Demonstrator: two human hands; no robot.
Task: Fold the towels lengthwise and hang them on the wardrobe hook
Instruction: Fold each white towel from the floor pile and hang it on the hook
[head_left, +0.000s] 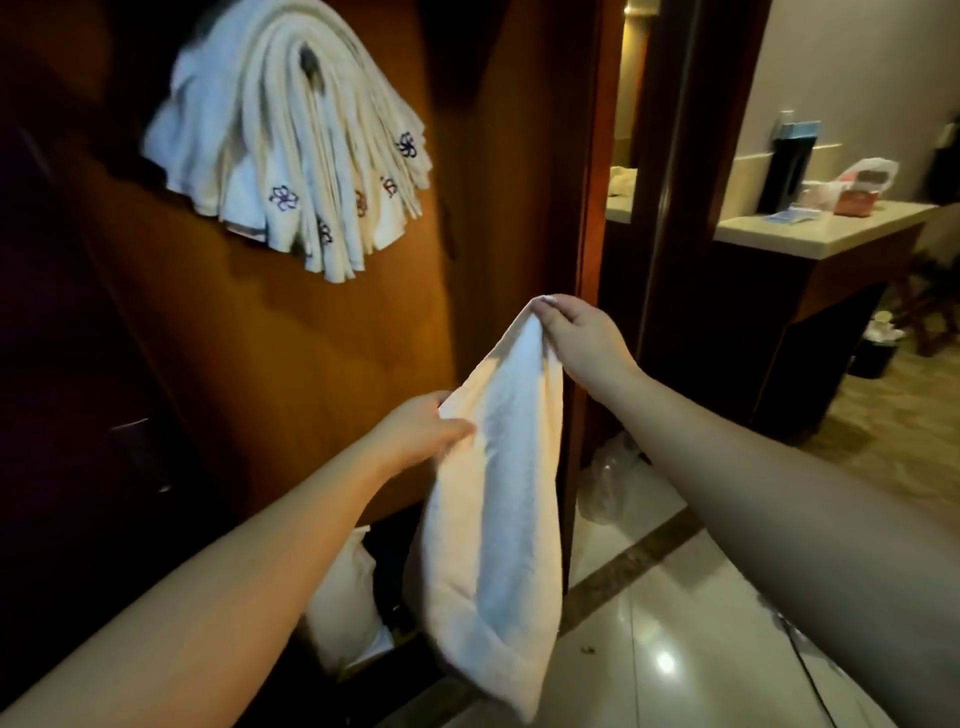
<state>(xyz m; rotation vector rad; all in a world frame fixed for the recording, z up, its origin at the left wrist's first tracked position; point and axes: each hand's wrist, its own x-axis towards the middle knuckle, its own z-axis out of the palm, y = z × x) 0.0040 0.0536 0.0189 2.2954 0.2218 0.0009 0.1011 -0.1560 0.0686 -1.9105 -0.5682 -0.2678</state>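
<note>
White terry cloth is bunched between the fingers (545, 312) of the right hand (582, 338), which pinch the top end of a soft white towel (498, 493) and hold it up in front of the wooden wardrobe panel (311, 353). The left hand (421, 431) grips the towel's side edge lower down, thumb lying over the cloth, the other fingers hidden behind it. The towel hangs folded in a long narrow strip, its lower end drooping toward the glossy tiled floor (675, 649). Up on the panel a thick bundle of hung white towels with embroidered flower marks (291, 150) already drapes over the hook, which is itself buried from sight. The lengthwise fold looks done, I'd say; next comes lifting the strip and draping its middle over that crowded hook. Off to the right stands a pale stone worktop (810, 228).
</note>
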